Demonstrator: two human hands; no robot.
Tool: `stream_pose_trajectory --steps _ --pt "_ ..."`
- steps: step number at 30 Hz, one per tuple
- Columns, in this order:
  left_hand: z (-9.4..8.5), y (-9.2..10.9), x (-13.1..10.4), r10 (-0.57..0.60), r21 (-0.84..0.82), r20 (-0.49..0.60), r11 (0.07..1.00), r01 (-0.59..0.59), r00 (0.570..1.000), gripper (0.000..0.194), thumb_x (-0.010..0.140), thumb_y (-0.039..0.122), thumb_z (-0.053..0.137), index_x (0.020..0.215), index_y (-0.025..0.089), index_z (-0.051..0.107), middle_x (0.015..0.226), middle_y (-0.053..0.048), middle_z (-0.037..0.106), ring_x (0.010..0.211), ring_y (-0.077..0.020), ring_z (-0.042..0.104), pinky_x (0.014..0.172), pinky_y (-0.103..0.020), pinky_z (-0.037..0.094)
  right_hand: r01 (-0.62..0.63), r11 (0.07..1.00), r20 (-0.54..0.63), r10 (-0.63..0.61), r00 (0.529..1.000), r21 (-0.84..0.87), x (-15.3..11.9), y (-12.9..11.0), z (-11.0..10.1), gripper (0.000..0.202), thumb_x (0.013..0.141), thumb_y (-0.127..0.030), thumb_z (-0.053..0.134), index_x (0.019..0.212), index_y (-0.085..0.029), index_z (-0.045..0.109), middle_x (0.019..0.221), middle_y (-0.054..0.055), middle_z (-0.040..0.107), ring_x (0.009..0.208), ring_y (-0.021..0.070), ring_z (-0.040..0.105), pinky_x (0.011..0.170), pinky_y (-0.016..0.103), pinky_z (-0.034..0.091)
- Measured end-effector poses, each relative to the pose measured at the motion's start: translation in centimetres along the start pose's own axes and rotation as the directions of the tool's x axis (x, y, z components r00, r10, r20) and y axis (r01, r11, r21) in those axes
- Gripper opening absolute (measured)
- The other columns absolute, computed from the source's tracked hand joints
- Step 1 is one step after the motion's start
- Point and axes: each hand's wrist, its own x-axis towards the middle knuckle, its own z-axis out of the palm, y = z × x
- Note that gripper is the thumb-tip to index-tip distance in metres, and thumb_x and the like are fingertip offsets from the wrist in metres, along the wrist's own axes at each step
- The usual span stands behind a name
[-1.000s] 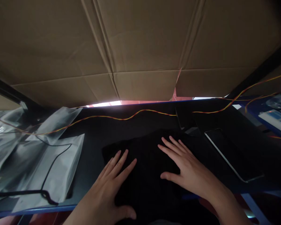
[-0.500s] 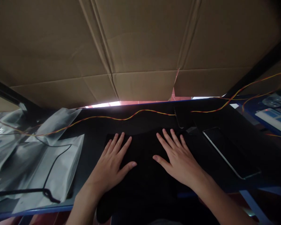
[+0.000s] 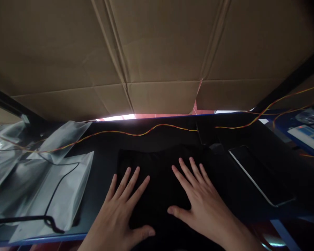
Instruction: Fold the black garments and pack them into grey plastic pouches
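Both hands are down on the dark stuff now: the left hand (image 3: 120, 209) lies palm down, fingers fanned and thumb stuck out sideways, and the right hand (image 3: 204, 198) mirrors it, thumb pointing back toward its partner. Nothing is gripped by either one; they're flat and loose, though how hard they press I can't tell. Beneath them is a piece of black cloth (image 3: 157, 167), front and centre on the black tabletop (image 3: 104, 157), its far edge slightly wavy beyond the fingertips, its near part sinking into shadow at the person's side. Just past the right hand, there's a phone (image 3: 261, 177) lying aslant, screen dark, one pale edge catching the light. Beyond the cloth, a twisted yellow-and-red wire (image 3: 136, 134) snakes across the table, passing out of sight at a dark flat piece (image 3: 208, 132) and showing again on its other side. Over on the left, well clear of the hand, clear plastic bags (image 3: 70, 195) lie overlapping, with a black cord (image 3: 23, 219) looping across them. Far right, a white device (image 3: 307, 136) shows a small red light. And behind it all, a big creased cardboard sheet (image 3: 162, 42) walls off the back, reddish tiles (image 3: 159, 115) peeping out under its lower edge.
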Motion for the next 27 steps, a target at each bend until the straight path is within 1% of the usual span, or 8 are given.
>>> stream_pose_trajectory --steps 3,5,9,12,15,21,24,27 --pt "-0.1 -0.2 0.1 -0.005 -0.036 0.026 0.999 0.006 1.000 0.127 0.082 0.101 0.053 0.178 0.025 0.020 0.179 -0.021 0.034 0.163 -0.0498 0.037 0.125 -0.079 0.035 0.022 0.999 0.039 -0.023 0.999 0.027 0.4 0.5 -1.1 0.111 0.090 -0.085 0.071 0.176 -0.026 0.032 0.183 0.011 0.021 0.167 0.0482 0.020 0.128 0.077 0.034" --pt "-0.6 -0.5 0.4 -0.019 -0.070 0.034 0.997 0.021 0.999 0.129 0.081 0.103 0.048 0.179 0.024 0.016 0.179 -0.022 0.033 0.164 -0.0509 0.034 0.123 -0.082 0.034 0.005 0.998 0.010 -0.005 1.000 0.057 1.1 0.8 -2.5 0.092 0.100 -0.078 0.063 0.173 -0.026 0.042 0.180 0.011 0.032 0.166 0.0443 0.030 0.128 0.073 0.039" --pt "-0.8 -1.8 2.2 -0.142 -0.107 0.008 0.984 0.142 0.990 0.092 0.106 0.082 0.037 0.179 0.032 0.013 0.184 -0.015 0.023 0.169 -0.0461 0.023 0.125 -0.082 0.032 -0.017 0.997 -0.111 0.025 0.994 0.072 3.4 1.6 -4.8 0.068 0.115 -0.059 0.045 0.174 -0.026 0.038 0.181 0.007 0.031 0.169 0.0347 0.026 0.133 0.065 0.034" --pt "0.7 -3.2 3.7 -0.250 -0.095 0.048 0.963 0.253 0.967 0.070 0.115 0.063 0.033 0.178 0.036 0.017 0.185 -0.010 0.025 0.169 -0.0431 0.025 0.125 -0.082 0.031 0.003 0.999 -0.013 -0.003 1.000 0.046 5.0 2.7 -4.3 0.075 0.114 -0.064 0.044 0.177 -0.025 0.030 0.184 0.006 0.019 0.170 0.0359 0.013 0.135 0.067 0.025" --pt "2.4 -4.1 4.3 -0.311 -0.069 0.051 0.947 0.314 0.949 0.068 0.116 0.059 0.033 0.176 0.030 0.027 0.181 -0.013 0.033 0.168 -0.0432 0.030 0.123 -0.082 0.034 -0.013 1.000 0.045 0.013 0.999 0.012 5.5 3.9 -2.6 0.077 0.112 -0.067 0.045 0.175 -0.024 0.035 0.182 0.009 0.024 0.169 0.0376 0.017 0.135 0.067 0.026" --pt "2.1 -4.0 4.3 -0.337 -0.044 0.049 0.940 0.339 0.940 0.061 0.115 0.052 0.038 0.172 0.031 0.040 0.179 -0.009 0.040 0.166 -0.0387 0.037 0.125 -0.078 0.036 -0.024 0.999 -0.070 0.022 0.997 -0.026 5.1 4.7 -2.1 0.060 0.117 -0.053 0.042 0.169 -0.024 0.048 0.179 0.008 0.037 0.165 0.0351 0.037 0.128 0.062 0.043" --pt "1.3 -4.5 5.5 -0.357 -0.029 0.034 0.933 0.358 0.934 0.054 0.115 0.040 0.037 0.165 0.028 0.051 0.174 -0.010 0.049 0.163 -0.0403 0.043 0.122 -0.081 0.038 -0.061 0.997 -0.178 0.051 0.983 -0.052 6.5 5.0 -3.0 0.049 0.117 -0.036 0.040 0.159 -0.024 0.062 0.176 0.008 0.046 0.152 0.0362 0.053 0.115 0.060 0.053" --pt "0.8 -5.7 7.5 -0.373 -0.012 0.006 0.928 0.373 0.928 0.053 0.110 0.023 0.038 0.159 0.023 0.059 0.167 -0.013 0.059 0.159 -0.0447 0.047 0.119 -0.086 0.037 -0.086 0.993 -0.259 0.063 0.964 -0.080 8.8 5.8 -3.5 0.039 0.108 -0.027 0.055 0.142 -0.020 0.074 0.164 0.013 0.060 0.135 0.0419 0.059 0.102 0.062 0.054"
